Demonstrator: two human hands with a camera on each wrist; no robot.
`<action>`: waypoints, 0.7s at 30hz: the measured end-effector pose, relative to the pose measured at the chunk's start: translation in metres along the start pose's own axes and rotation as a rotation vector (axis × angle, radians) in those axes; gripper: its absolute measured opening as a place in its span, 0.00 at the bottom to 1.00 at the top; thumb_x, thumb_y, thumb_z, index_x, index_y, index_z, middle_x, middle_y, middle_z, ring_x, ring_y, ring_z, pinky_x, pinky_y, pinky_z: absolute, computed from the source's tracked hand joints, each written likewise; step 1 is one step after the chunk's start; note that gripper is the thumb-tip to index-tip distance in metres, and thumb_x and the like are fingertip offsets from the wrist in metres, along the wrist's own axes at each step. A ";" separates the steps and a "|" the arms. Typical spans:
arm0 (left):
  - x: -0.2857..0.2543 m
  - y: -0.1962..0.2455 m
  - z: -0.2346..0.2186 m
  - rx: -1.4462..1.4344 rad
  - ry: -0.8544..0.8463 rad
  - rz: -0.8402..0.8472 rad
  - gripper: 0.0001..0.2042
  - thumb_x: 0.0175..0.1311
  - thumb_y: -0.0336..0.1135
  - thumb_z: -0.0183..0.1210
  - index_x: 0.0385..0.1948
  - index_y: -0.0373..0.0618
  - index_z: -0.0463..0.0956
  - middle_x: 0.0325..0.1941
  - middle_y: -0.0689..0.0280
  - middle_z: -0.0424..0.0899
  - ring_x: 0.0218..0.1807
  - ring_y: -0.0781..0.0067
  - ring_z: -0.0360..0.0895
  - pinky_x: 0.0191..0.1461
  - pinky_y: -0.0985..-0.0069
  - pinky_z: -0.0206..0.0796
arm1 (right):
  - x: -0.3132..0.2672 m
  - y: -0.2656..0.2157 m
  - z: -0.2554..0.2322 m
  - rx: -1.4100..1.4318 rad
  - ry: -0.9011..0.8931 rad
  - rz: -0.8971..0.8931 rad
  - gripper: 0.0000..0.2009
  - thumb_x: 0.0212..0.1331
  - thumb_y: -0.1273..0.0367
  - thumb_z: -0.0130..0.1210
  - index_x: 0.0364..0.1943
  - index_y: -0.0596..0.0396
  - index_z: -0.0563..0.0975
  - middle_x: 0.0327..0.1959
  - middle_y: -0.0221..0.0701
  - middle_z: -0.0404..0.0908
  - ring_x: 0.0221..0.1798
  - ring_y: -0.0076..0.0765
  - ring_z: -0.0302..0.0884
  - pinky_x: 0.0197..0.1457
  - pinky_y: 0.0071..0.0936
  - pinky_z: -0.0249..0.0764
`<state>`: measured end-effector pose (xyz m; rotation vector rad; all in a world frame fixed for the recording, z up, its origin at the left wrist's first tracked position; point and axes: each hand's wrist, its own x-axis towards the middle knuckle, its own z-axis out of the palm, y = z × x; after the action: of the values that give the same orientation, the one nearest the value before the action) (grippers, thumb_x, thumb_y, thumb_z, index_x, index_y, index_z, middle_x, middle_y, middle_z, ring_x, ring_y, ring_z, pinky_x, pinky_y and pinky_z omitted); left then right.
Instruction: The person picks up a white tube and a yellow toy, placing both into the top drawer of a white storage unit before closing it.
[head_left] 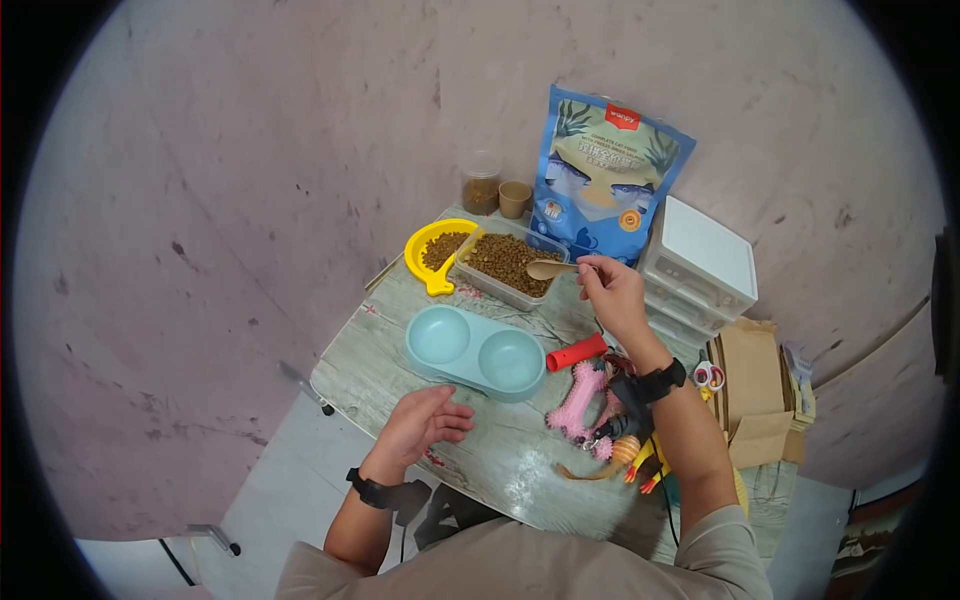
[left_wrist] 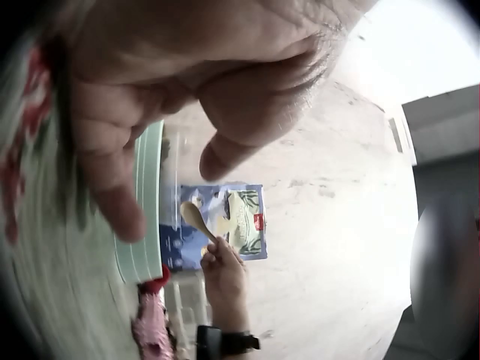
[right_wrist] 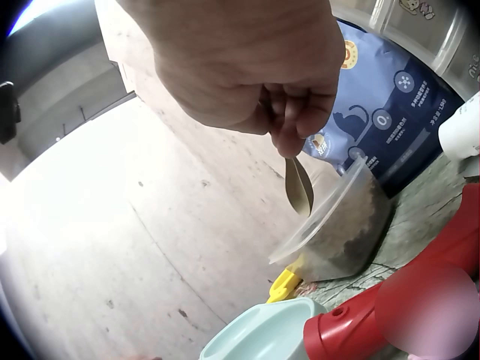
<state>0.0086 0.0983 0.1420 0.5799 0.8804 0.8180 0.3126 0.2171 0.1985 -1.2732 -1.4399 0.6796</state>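
My right hand (head_left: 615,298) pinches the handle of a wooden spoon (head_left: 548,269), whose bowl is over the clear container (head_left: 522,299) of brown kibble. In the right wrist view the spoon (right_wrist: 298,187) hangs from the fingertips above the container's rim. Near the front edge of a light blue double bowl (head_left: 476,352), my left hand (head_left: 418,428) is held with its fingers apart and nothing in them. Both hollows of the bowl look empty. The left wrist view shows the left hand (left_wrist: 187,82) close beside the bowl's side (left_wrist: 150,202).
A yellow scoop (head_left: 437,284) with kibble, a lidded jar (head_left: 481,190) and a paper cup (head_left: 515,199) stand left of a blue food bag (head_left: 606,180). At right are white drawers (head_left: 700,262), a red tube (head_left: 576,353), a pink bone toy (head_left: 577,402) and brown paper bags (head_left: 752,400).
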 end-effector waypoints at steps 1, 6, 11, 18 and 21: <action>0.003 -0.002 0.002 -0.002 -0.002 0.001 0.16 0.68 0.41 0.52 0.46 0.36 0.68 0.40 0.52 0.81 0.38 0.63 0.81 0.36 0.72 0.75 | 0.000 0.000 0.000 -0.003 -0.001 -0.001 0.10 0.62 0.72 0.53 0.42 0.64 0.79 0.26 0.28 0.79 0.24 0.18 0.74 0.27 0.16 0.71; 0.023 -0.007 0.001 -0.276 0.035 0.003 0.13 0.69 0.42 0.51 0.41 0.39 0.69 0.37 0.55 0.82 0.38 0.64 0.81 0.37 0.73 0.74 | -0.001 -0.001 -0.001 0.011 0.002 0.005 0.10 0.62 0.71 0.54 0.42 0.63 0.79 0.26 0.27 0.79 0.24 0.18 0.74 0.28 0.17 0.71; 0.039 -0.010 -0.003 -0.311 0.063 0.029 0.12 0.70 0.40 0.50 0.38 0.39 0.70 0.34 0.58 0.81 0.36 0.65 0.80 0.37 0.74 0.74 | 0.008 0.005 0.005 -0.147 -0.004 -0.074 0.11 0.61 0.70 0.54 0.43 0.63 0.79 0.26 0.30 0.80 0.25 0.19 0.76 0.30 0.19 0.73; 0.050 -0.009 0.000 -0.334 0.101 0.073 0.10 0.70 0.36 0.50 0.37 0.37 0.69 0.35 0.58 0.79 0.37 0.63 0.81 0.40 0.72 0.77 | 0.028 0.003 0.029 -0.513 0.046 -0.450 0.07 0.57 0.71 0.53 0.35 0.57 0.80 0.32 0.43 0.80 0.36 0.50 0.78 0.40 0.41 0.75; 0.052 -0.009 0.000 -0.335 0.093 0.074 0.10 0.70 0.36 0.50 0.37 0.36 0.69 0.35 0.57 0.79 0.38 0.62 0.81 0.41 0.71 0.77 | 0.029 0.001 0.036 -0.603 -0.004 -0.500 0.06 0.57 0.71 0.53 0.33 0.57 0.80 0.30 0.42 0.78 0.35 0.51 0.78 0.40 0.43 0.74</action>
<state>0.0317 0.1355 0.1134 0.2835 0.7869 1.0413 0.2825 0.2523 0.1970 -1.2631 -1.9521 -0.1031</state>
